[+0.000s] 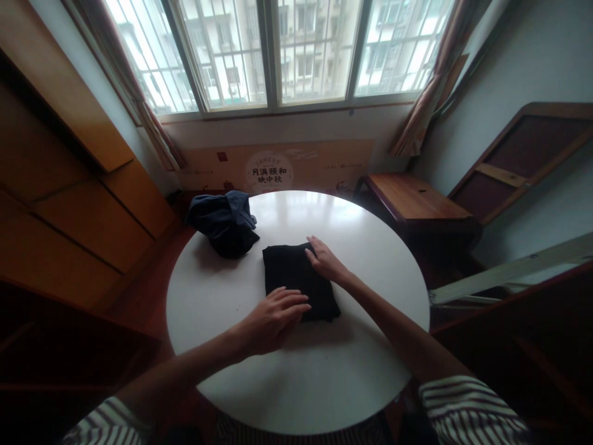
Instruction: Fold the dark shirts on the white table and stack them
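A black folded garment (296, 272) lies flat as a rough rectangle on the round white table (213, 321). My left hand (275, 315) rests at its near left corner, palm down with the fingers stretched over the cloth. Along the far right edge of the garment lies my right hand (325, 259), its fingers extended and the thumb a little apart. Neither hand grips the cloth. What kind of garment it is cannot be made out. A crumpled heap of dark blue and black clothing (225, 222) sits at the table's far left edge.
Wooden cabinets (83, 216) stand at the left. A low wooden table (417, 198) is at the back right, beside a leaning framed panel (523, 161). A printed banner (319, 164) runs below the barred window (315, 55). A pale beam (509, 272) juts in from the right.
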Tool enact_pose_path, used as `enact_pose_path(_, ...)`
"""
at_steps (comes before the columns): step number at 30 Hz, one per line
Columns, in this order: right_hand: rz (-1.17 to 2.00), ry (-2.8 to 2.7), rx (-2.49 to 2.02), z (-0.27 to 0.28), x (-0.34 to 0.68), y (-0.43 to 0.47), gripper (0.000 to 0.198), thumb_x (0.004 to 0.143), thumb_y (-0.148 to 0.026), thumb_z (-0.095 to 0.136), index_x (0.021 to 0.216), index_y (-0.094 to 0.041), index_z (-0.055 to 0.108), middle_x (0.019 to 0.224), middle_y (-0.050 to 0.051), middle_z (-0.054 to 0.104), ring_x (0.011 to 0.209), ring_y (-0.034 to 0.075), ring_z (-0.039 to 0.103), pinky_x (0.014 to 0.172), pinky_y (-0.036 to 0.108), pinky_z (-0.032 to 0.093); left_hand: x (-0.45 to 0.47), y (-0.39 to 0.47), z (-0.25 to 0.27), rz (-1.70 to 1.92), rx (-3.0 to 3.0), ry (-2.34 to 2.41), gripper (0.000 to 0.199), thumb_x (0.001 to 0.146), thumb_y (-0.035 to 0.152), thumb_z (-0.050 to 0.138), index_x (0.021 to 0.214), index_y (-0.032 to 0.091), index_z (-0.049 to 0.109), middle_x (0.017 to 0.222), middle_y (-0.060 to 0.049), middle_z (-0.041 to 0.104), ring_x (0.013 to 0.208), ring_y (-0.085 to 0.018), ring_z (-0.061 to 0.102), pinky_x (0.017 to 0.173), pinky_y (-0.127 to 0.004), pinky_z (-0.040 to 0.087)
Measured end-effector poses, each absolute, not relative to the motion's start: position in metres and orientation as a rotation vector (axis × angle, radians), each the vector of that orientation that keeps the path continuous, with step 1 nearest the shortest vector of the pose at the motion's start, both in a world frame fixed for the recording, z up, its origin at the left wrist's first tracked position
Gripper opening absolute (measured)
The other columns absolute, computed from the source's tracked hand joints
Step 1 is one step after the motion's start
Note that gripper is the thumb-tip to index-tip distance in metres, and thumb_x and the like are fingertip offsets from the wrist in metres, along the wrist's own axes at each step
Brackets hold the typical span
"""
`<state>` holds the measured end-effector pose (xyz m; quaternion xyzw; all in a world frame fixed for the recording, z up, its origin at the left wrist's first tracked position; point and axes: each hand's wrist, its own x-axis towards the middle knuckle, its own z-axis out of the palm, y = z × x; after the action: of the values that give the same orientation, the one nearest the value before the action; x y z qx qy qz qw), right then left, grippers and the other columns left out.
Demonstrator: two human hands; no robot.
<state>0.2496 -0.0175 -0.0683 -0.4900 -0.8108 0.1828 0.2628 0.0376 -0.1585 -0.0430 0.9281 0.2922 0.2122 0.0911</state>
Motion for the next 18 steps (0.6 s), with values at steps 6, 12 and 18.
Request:
enact_pose_path(6, 0.598, -2.36, -0.991, -0.054, 0.304, -0.084, 0.038, 0.094, -0.045, 0.056, 0.12, -0.019, 0.067, 0.121, 0.014, 0.063, 0.108, 0.026, 0.063, 0.095, 0.044, 0.054, 0.008, -0.156, -0.044, 0.852, 2.67, 1.089, 0.025, 0.098, 0.02, 0.049, 0.115, 0.017, 0.067, 0.113, -0.012, 0.069, 0.101, -0.021, 0.066, 0.086, -0.038, 0.059)
enact_pose_path(12, 0.422, -2.587, -0.772, -0.058, 0.326, -0.131, 0.06, 0.085, -0.029, 0.071, 0.141, -0.023, 0.051, 0.144, 0.014, 0.05, 0.135, 0.03, 0.043, 0.105, 0.049, 0.048, 0.045, -0.151, -0.062, 0.708, 2.916, 0.872, 0.044, 0.096, 0.039, 0.055, 0.132, 0.012, 0.057, 0.131, -0.018, 0.062, 0.121, -0.03, 0.059, 0.097, -0.047, 0.054)
enact_pose_path(18, -0.005, -2.562, -0.79, -0.081, 0.314, -0.135, 0.041, 0.089, -0.003, 0.045, 0.125, -0.013, 0.063, 0.126, 0.017, 0.063, 0.119, 0.029, 0.055, 0.096, 0.048, 0.054, 0.066, -0.138, -0.08, 0.34, 3.025, 0.895, 0.043, 0.099, 0.013, 0.039, 0.141, 0.015, 0.047, 0.145, -0.014, 0.052, 0.14, -0.027, 0.042, 0.11, -0.048, 0.043)
